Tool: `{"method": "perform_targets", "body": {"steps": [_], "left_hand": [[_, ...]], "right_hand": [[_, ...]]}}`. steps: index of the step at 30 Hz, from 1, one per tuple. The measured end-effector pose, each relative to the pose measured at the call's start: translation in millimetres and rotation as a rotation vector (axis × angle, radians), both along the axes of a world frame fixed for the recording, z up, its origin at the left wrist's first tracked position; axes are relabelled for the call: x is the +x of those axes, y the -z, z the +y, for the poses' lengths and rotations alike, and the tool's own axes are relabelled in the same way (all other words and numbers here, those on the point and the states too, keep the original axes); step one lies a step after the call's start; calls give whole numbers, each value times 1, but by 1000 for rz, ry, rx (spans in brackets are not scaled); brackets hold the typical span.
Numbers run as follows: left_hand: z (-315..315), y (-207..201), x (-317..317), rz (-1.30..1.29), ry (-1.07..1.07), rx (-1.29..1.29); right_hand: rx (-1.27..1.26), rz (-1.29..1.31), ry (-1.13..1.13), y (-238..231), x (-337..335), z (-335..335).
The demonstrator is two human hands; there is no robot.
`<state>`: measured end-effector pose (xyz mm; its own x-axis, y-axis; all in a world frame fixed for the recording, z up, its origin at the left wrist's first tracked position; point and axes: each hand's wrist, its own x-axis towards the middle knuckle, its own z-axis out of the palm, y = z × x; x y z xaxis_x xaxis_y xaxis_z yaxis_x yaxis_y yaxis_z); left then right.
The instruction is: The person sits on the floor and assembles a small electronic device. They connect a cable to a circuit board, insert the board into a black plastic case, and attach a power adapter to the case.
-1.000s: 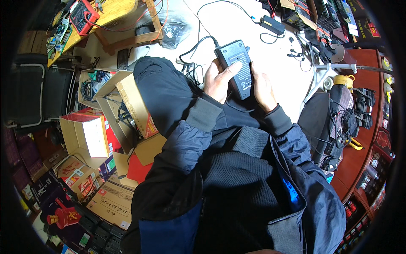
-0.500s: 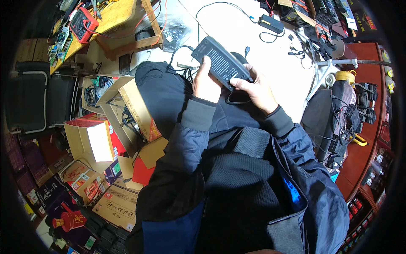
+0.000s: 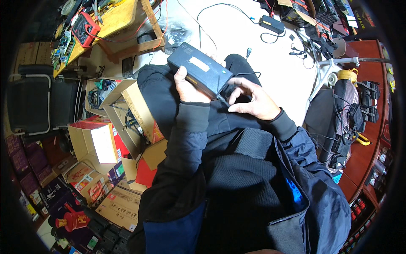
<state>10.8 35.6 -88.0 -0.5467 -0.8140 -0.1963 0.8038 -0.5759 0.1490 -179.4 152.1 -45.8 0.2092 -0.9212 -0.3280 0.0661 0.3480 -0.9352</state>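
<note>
Held above the lap, over dark trousers (image 3: 157, 91): a black power adapter (image 3: 188, 59), lying slantwise across the left hand (image 3: 191, 89). Clamped there by the left fingers, with the thumb upright against the near long side, palm beneath, and a little skin showing past the far edge. Well clear of the thumb tip on the upper face, a pale rectangular patch (image 3: 198, 64) and a small greenish spot (image 3: 223, 72). Just beside the near right end, where a cord (image 3: 221, 99) comes out, the right hand (image 3: 260, 101), curled, with thumb and forefinger apart around the cord. Cannot tell about any pinch on it. Compared with half a second ago, turned over: then printed face up, under both thumbs, now patch side up. Also shifted, from a right-hand grip on the adapter's end to a place beside the cord. Unmoved on the white floor (image 3: 275, 53): a small plug (image 3: 248, 51), beyond the knees.
</note>
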Motion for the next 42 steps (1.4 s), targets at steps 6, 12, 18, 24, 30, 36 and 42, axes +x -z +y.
{"method": "perform_targets", "body": {"steps": [6, 12, 18, 24, 30, 36, 42], "left_hand": [[-6, -23, 8, -395, -207, -28], [-15, -101, 47, -10, -194, -338], [-32, -153, 107, 471, 1, -621], [-43, -175, 124, 563, 67, -886], [-20, -226, 95, 743, 102, -804], [-4, -282, 66, 466, 292, -856], [-15, -264, 53, 712, 408, -1035]], "right_hand": [[-227, 274, -61, -15, -7, -1], [-427, 714, 151, 15, -33, 18], [-233, 888, 535, 89, -117, 41], [-65, 785, 659, 106, -160, 54], [-489, 739, 583, 72, -125, -5], [-659, 824, 141, 35, 6, -108], [-641, 813, -566, 50, 96, -170]]}}
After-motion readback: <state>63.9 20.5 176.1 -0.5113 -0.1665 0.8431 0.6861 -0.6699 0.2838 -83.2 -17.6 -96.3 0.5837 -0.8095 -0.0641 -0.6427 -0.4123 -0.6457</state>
